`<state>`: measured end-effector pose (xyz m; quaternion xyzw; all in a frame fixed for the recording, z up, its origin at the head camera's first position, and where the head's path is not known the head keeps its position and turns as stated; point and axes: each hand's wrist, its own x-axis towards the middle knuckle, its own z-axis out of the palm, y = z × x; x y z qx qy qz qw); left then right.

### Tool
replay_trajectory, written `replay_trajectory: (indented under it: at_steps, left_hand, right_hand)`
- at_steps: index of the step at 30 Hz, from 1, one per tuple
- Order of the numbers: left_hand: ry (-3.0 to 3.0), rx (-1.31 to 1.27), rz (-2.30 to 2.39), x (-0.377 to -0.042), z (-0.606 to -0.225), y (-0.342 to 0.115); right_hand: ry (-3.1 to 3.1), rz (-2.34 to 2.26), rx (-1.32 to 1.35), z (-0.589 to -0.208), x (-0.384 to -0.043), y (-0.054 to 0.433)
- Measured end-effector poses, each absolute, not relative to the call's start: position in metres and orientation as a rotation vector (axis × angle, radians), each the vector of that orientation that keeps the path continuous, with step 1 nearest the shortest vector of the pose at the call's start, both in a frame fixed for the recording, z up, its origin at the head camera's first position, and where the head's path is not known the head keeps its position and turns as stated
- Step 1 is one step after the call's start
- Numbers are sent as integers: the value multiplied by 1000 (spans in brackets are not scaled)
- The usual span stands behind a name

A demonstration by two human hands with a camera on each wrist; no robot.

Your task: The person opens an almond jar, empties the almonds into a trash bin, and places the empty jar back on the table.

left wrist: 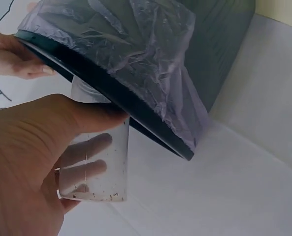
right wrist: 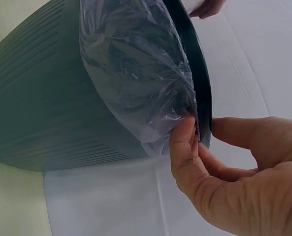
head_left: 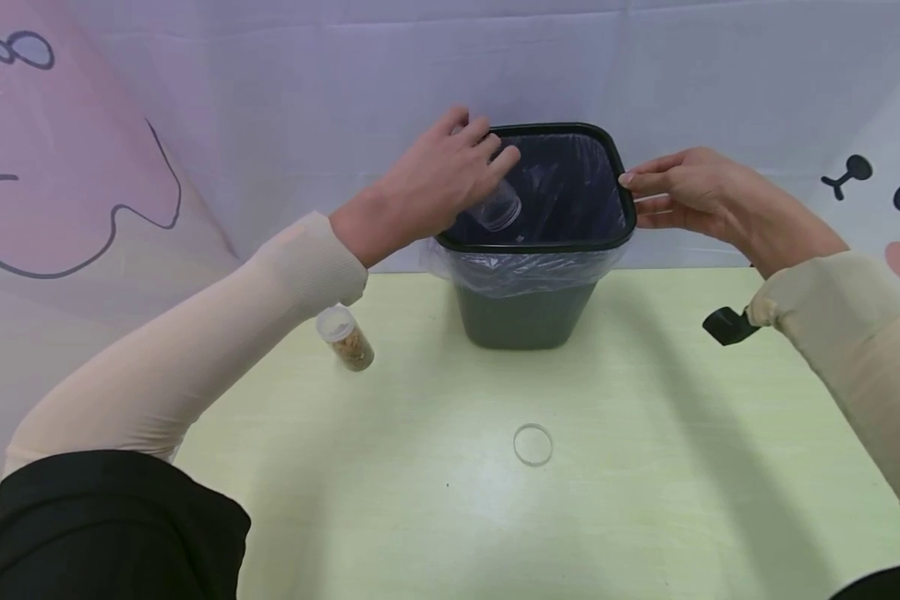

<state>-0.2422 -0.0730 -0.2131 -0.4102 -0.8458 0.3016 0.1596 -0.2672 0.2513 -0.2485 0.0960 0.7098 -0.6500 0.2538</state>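
Note:
My left hand (head_left: 450, 171) grips a clear plastic jar (head_left: 498, 208) from above at the left side of a dark green trash bin (head_left: 525, 317). The jar tilts with its open mouth over the inside of the bin. Small dark specks cling near the jar's base (left wrist: 99, 197) in the left wrist view. On the opposite side, my right hand (head_left: 701, 196) pinches the bin's black rim (right wrist: 202, 83) between thumb and fingers. A thin see-through bag (right wrist: 136, 64) lines the bin and folds down outside under the rim.
A small clear container (head_left: 352, 346) with a whitish lid and brown bits inside stands on the pale table (head_left: 435, 533), left of the bin. A thin clear ring (head_left: 533, 445) lies in front of the bin. Behind hangs a white cloth (head_left: 330, 108) with printed drawings.

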Motion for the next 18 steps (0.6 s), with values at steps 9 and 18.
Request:
replay_trajectory:
  at_steps: [9,18]
  left_hand:
    - [-2638,-1137,656,-241,-205,-72]
    - [-2854,-1087,394,-246,-199,-70]
  right_hand:
    - [1926,-1765,272,-250,-269,252]
    - [1946,-1756,260,-251,-268,251]
